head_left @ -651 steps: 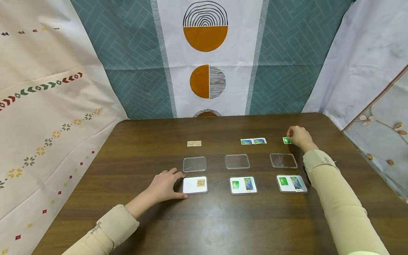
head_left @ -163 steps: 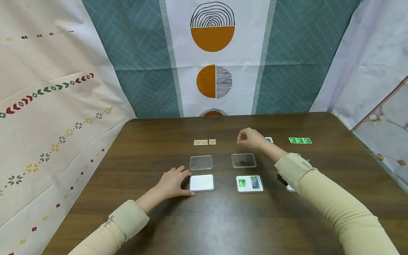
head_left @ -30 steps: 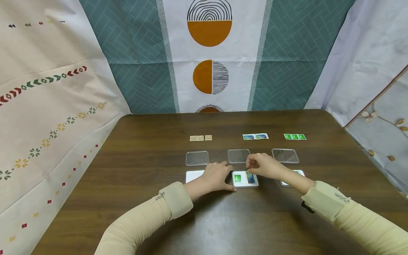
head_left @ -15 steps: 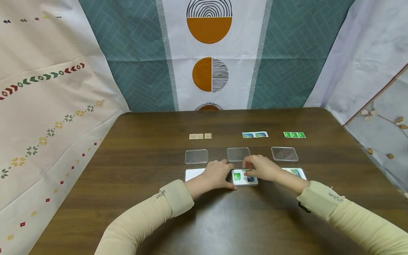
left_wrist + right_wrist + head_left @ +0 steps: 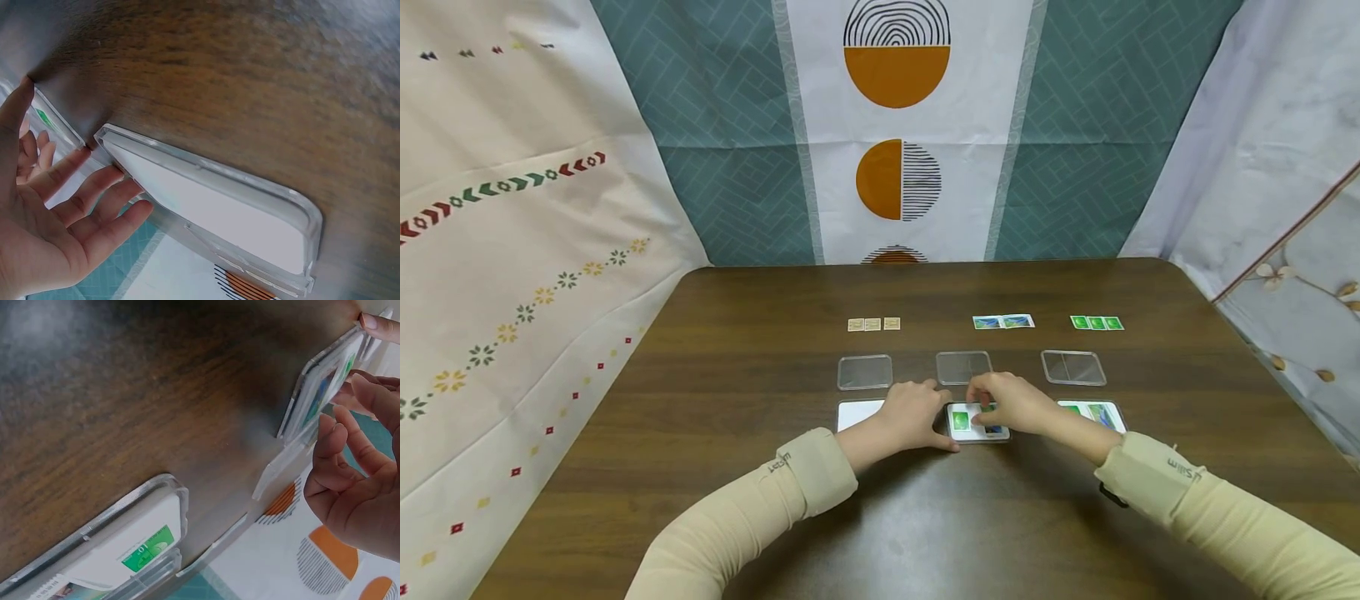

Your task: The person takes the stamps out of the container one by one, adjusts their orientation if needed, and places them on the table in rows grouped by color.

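My left hand holds the left end of the middle clear plastic case by two corners, thumb near and forefinger far. Inside lie a green stamp on white backing and a landscape stamp, partly hidden under my right hand. That right hand hovers over the case with bent fingers; thumb tip and forefinger are apart and no held thing shows. In the right wrist view, its fingertips are close to the case. Beside my left hand lies a case with only white backing.
A third case at the right holds a green and a landscape stamp. Clear lids lie behind the cases. Farther back are three brown stamps, two landscape stamps and three green stamps.
Over the last second my right hand has shifted slightly left above the middle case. Earlier, my left hand was at the left case, whose brown stamp is gone. Brown and green rows have grown.
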The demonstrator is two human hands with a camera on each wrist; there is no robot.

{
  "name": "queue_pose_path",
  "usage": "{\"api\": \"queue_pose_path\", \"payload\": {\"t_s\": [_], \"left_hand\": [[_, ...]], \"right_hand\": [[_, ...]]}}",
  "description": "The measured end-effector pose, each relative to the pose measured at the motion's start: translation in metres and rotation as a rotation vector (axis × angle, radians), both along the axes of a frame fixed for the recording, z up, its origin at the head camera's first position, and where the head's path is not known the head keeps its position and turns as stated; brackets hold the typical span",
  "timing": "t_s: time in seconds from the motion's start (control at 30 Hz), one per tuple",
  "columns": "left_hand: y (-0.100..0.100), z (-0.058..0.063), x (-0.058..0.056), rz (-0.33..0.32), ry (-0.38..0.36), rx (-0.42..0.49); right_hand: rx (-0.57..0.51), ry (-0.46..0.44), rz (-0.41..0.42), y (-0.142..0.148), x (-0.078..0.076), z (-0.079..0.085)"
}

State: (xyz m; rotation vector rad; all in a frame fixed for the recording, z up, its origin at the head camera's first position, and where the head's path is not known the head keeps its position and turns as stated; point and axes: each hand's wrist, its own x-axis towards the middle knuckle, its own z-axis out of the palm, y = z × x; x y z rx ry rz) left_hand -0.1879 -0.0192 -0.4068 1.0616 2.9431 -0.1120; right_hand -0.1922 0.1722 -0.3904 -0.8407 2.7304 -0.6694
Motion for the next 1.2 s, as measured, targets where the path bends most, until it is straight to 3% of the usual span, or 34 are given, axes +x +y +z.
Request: {"api": "queue_pose_path", "payload": {"t_s": [0.7,1.2], "left_hand": [[0.000,0.004,-0.001,-0.004,0.003,0.004],[0.001,0.003,0.000,-0.009,0.015,0.011]], "right_hand": [[-0.025,0.046,-0.038,-0.005,0.003,-0.011],[-0.078,-0.046,-0.097,-0.011,0.002,-0.013]]}}
